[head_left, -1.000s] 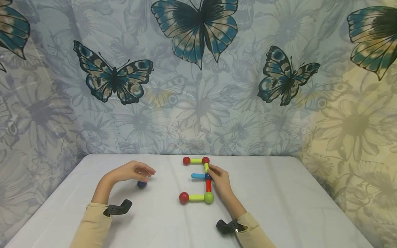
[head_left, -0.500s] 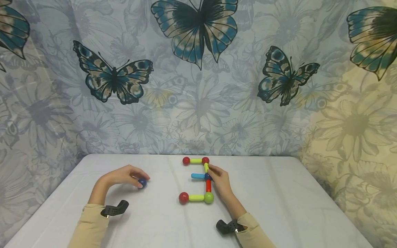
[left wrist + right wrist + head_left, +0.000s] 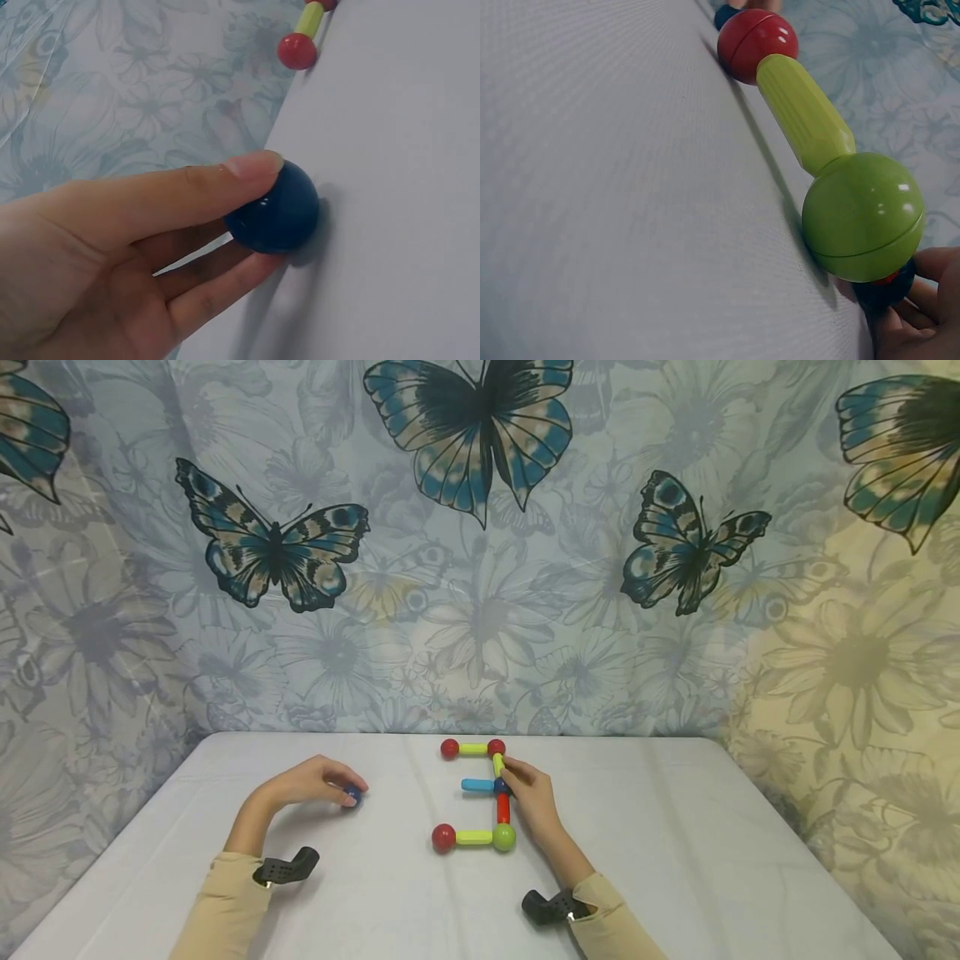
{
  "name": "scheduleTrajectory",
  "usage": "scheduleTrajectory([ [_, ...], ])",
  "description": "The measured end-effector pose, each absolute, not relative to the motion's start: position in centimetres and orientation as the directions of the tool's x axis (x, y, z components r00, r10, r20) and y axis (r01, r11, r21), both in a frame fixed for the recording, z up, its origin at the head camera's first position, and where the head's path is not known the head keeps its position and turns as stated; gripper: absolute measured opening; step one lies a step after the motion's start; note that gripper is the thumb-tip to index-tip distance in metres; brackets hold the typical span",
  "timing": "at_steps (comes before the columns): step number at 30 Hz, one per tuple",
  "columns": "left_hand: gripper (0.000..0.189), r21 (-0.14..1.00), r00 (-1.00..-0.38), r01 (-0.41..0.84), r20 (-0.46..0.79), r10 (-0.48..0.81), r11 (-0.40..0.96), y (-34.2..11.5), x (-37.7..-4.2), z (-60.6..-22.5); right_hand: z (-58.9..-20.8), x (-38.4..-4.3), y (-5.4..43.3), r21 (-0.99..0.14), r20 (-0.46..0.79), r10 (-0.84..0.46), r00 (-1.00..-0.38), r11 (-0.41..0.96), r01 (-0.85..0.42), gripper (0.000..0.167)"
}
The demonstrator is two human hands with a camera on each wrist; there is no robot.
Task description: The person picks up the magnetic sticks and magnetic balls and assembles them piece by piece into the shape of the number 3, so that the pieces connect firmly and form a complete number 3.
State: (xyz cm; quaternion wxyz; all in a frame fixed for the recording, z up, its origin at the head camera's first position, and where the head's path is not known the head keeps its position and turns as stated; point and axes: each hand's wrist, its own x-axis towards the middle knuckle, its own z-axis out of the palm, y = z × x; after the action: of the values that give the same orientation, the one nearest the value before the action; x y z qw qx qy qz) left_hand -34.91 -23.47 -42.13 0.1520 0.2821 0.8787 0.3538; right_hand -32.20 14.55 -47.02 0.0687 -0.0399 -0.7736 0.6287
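My left hand (image 3: pixel 311 781) pinches a loose blue ball (image 3: pixel 281 214) between thumb and fingers, low over the left of the table; whether it touches the cloth I cannot tell. Right of it lies a ball-and-stick toy structure. Its spine runs from a far red ball (image 3: pixel 496 747) through a yellow-green rod, a dark blue ball (image 3: pixel 501 786) and a red rod (image 3: pixel 503 810) to a green ball (image 3: pixel 864 217). Yellow-green rods with red end balls (image 3: pixel 444 837) branch left at both ends. A light blue rod (image 3: pixel 477 785) points left from the middle. My right hand (image 3: pixel 534 793) grips the dark blue ball.
White cloth covers the table (image 3: pixel 675 843). A butterfly-patterned curtain (image 3: pixel 480 635) hangs behind its far edge and along both sides. Each wrist carries a black camera mount (image 3: pixel 288 867).
My left fingers have come down from above the loose blue ball and taken hold of it. The ball has shifted slightly right and away from me. My right hand and the structure stay put.
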Motion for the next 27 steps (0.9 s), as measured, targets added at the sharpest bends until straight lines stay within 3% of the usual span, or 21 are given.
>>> scheduleTrajectory([
  [27, 0.032, 0.750, -0.832, 0.424, 0.102, 0.545, 0.507, -17.8, -35.6, -43.3, -46.9, -32.2, 14.5, -0.973, 0.061, 0.152, -0.986, 0.230, -0.025, 0.037],
])
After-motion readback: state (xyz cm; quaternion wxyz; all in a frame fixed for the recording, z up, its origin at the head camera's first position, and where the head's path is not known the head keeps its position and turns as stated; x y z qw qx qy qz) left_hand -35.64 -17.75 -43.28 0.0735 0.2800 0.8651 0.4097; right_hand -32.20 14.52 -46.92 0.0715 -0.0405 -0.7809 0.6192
